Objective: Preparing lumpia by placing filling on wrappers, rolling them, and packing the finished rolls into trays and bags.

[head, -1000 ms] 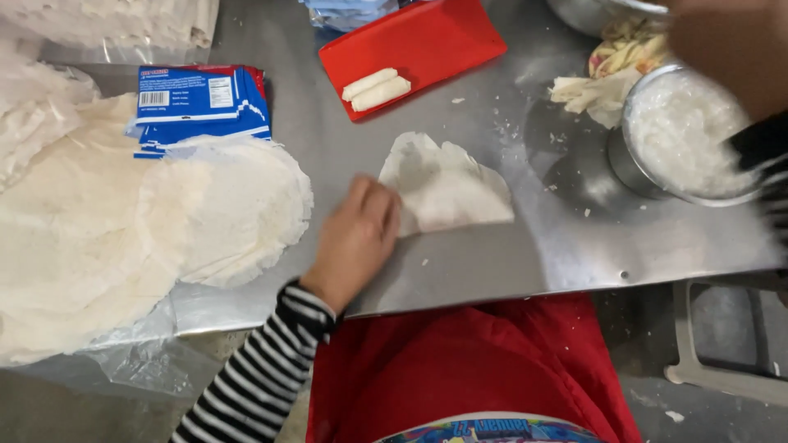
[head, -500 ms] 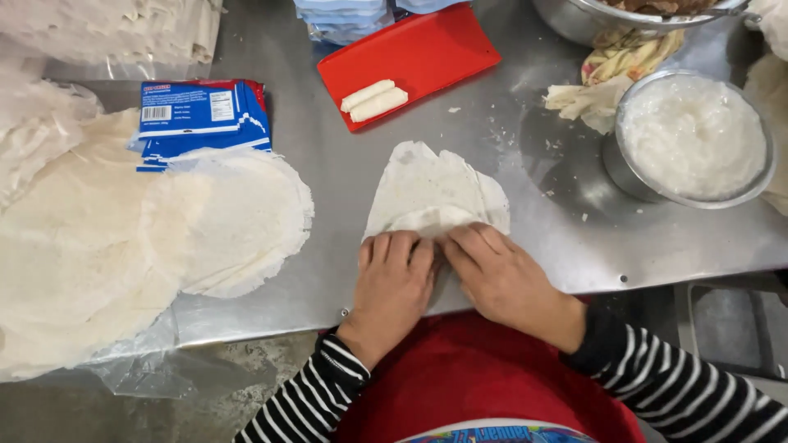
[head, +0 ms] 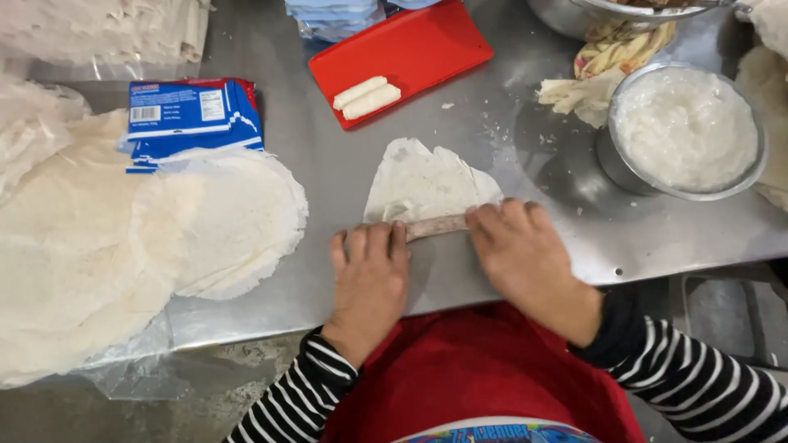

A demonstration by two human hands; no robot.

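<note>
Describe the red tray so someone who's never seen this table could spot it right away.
Start at the steel table and look to its far side, beyond the wrapper that both hands are rolling. The red tray lies there at an angle, with two pale finished rolls side by side on it. It is the only flat, bright red thing on the table; the nearby packet is blue.

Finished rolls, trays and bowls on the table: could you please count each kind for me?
Finished rolls on the red tray: 2
Red tray: 1
Metal bowls: 2
Total: 5
</note>
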